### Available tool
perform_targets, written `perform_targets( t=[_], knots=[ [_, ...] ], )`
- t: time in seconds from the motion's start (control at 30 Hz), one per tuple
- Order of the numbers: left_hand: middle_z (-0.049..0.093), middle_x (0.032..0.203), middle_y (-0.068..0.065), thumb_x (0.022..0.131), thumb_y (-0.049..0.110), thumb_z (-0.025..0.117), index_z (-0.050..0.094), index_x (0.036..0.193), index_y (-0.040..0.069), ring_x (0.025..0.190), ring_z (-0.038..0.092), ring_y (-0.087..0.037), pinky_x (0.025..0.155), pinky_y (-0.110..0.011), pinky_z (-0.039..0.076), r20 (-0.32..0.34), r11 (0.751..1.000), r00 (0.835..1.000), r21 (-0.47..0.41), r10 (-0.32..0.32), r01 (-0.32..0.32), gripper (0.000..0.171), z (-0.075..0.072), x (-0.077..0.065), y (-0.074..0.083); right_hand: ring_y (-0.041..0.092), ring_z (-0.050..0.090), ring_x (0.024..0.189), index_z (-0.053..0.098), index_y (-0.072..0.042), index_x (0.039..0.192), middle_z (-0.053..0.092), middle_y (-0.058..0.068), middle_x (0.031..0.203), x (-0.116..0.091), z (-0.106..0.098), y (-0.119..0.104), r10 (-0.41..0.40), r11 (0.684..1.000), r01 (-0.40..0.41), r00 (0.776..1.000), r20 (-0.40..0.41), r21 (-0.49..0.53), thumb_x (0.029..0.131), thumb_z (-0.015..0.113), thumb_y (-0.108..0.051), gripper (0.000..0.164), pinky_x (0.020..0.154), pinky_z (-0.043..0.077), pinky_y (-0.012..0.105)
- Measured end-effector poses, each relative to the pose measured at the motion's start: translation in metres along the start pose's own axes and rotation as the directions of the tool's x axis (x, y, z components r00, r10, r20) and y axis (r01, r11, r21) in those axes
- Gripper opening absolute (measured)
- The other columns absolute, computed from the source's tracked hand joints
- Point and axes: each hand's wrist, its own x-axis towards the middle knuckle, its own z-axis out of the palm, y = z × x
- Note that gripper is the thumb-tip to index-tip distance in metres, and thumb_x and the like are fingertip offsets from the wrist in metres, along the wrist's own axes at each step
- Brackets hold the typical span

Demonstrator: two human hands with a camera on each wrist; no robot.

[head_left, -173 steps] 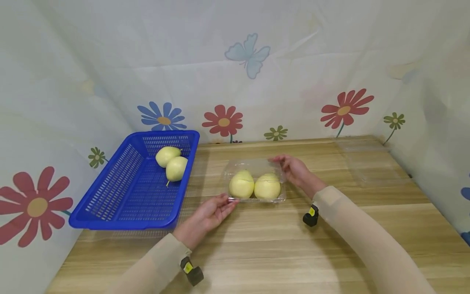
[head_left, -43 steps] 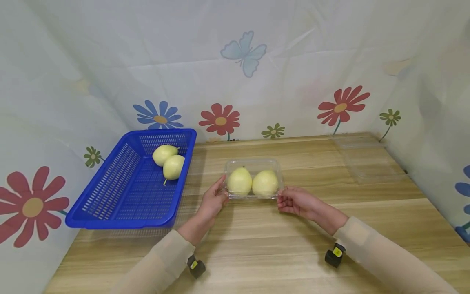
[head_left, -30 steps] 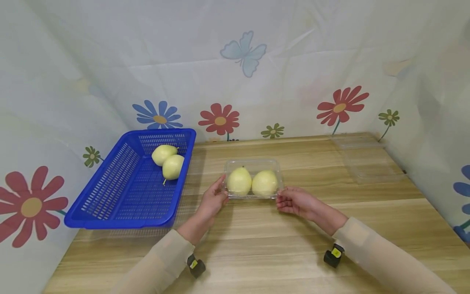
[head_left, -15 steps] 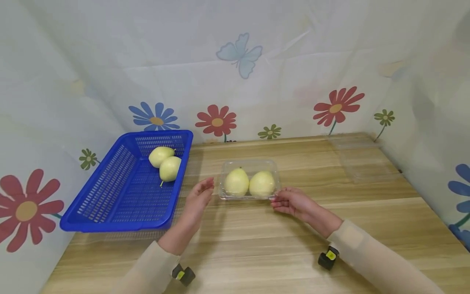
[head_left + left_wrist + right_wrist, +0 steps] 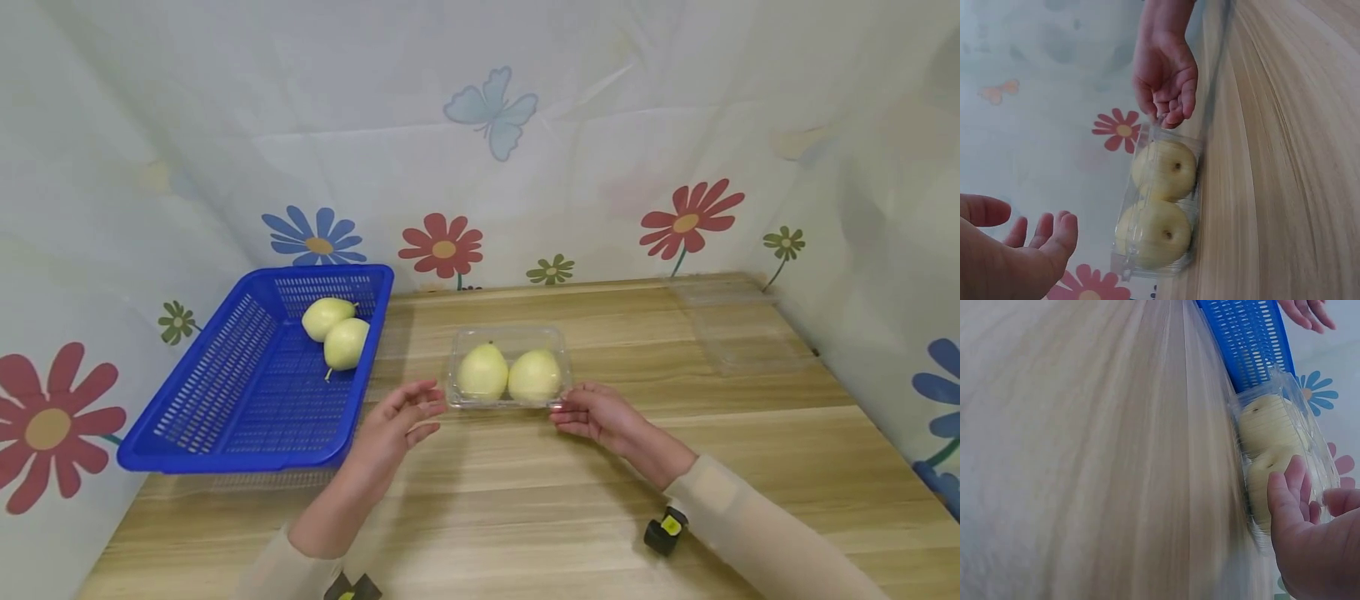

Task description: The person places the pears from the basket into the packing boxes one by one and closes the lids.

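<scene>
A clear plastic clamshell box (image 5: 510, 335) stands mid-table with two pale yellow-green pears (image 5: 483, 372) inside, its lid lying over them. My right hand (image 5: 600, 417) is at the box's front right corner; in the right wrist view (image 5: 1319, 531) its thumb and fingers pinch the rim there. My left hand (image 5: 393, 429) hovers left of the box, apart from it, fingers loosely spread with nothing between them. The left wrist view shows that gap between the left hand (image 5: 1016, 256) and the box (image 5: 1124, 250).
A blue plastic basket (image 5: 255, 462) is on the left, with two more pears (image 5: 347, 343) along its right side. Another clear plastic container (image 5: 750, 329) lies at the back right of the wooden table (image 5: 525, 517). A flower-printed sheet (image 5: 600, 125) hangs behind and at the sides.
The lid, earlier handled by both hands, now lies flat over the pears. My left hand has let go of the box's left side and drawn back left and nearer; my right hand stays at its corner.
</scene>
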Motion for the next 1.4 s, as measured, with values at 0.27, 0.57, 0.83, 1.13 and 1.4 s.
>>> perform_targets(
  t=[0.27, 0.57, 0.83, 1.13, 1.4],
  knots=[
    [0.056, 0.142, -0.019, 0.104, 0.010, 0.050, 0.046, 0.146, -0.004, 0.118, 0.062, -0.015, 0.098, -0.021, 0.054, 0.076, 0.999, 0.997, 0.048, -0.001, -0.003, 0.044, -0.002, -0.012, -0.002, 0.008, 0.073, 0.083, 0.050, -0.005, 0.103, 0.072, 0.001, 0.090, 0.004, 0.004, 0.002, 0.000, 1.000, 0.000, 1.000, -0.002, -0.024, 0.106, 0.042, -0.005, 0.009, 0.083, 0.063, 0.023],
    [0.057, 0.143, -0.021, 0.105, 0.012, 0.050, 0.047, 0.145, -0.004, 0.122, 0.061, -0.017, 0.098, -0.022, 0.053, 0.121, 0.997, 0.993, 0.079, 0.003, -0.013, 0.044, -0.003, -0.013, -0.003, 0.006, 0.071, 0.080, 0.051, -0.001, 0.108, 0.070, -0.001, 0.089, 0.025, 0.011, 0.002, -0.011, 0.998, 0.009, 1.000, -0.024, -0.065, 0.105, 0.041, -0.005, 0.011, 0.081, 0.062, 0.021],
    [0.055, 0.141, -0.026, 0.105, 0.011, 0.049, 0.047, 0.146, -0.005, 0.121, 0.063, -0.019, 0.099, -0.022, 0.053, 0.144, 0.995, 0.989, 0.097, 0.015, -0.029, 0.044, -0.004, -0.014, -0.003, 0.006, 0.071, 0.078, 0.052, 0.002, 0.109, 0.070, 0.000, 0.088, 0.037, 0.017, -0.002, -0.017, 0.997, 0.014, 0.999, -0.051, -0.071, 0.104, 0.042, -0.005, 0.014, 0.080, 0.062, 0.021],
    [0.056, 0.141, -0.026, 0.105, 0.012, 0.050, 0.047, 0.145, -0.005, 0.123, 0.062, -0.022, 0.098, -0.021, 0.053, 0.149, 0.994, 0.989, 0.109, 0.014, -0.031, 0.044, -0.006, -0.014, -0.003, 0.007, 0.070, 0.076, 0.053, 0.002, 0.108, 0.069, 0.000, 0.084, 0.050, 0.024, -0.006, -0.007, 0.998, 0.000, 0.994, -0.106, -0.067, 0.104, 0.044, -0.004, 0.012, 0.079, 0.063, 0.022],
    [0.058, 0.140, -0.025, 0.105, 0.013, 0.050, 0.047, 0.144, -0.006, 0.124, 0.062, -0.023, 0.100, -0.024, 0.052, 0.147, 0.992, 0.989, 0.122, 0.009, -0.027, 0.043, -0.005, -0.013, -0.005, 0.008, 0.069, 0.076, 0.052, 0.000, 0.108, 0.069, 0.000, 0.086, 0.061, 0.028, -0.011, -0.002, 0.998, -0.005, 0.993, -0.115, -0.065, 0.104, 0.046, -0.005, 0.009, 0.081, 0.062, 0.024]
  ],
)
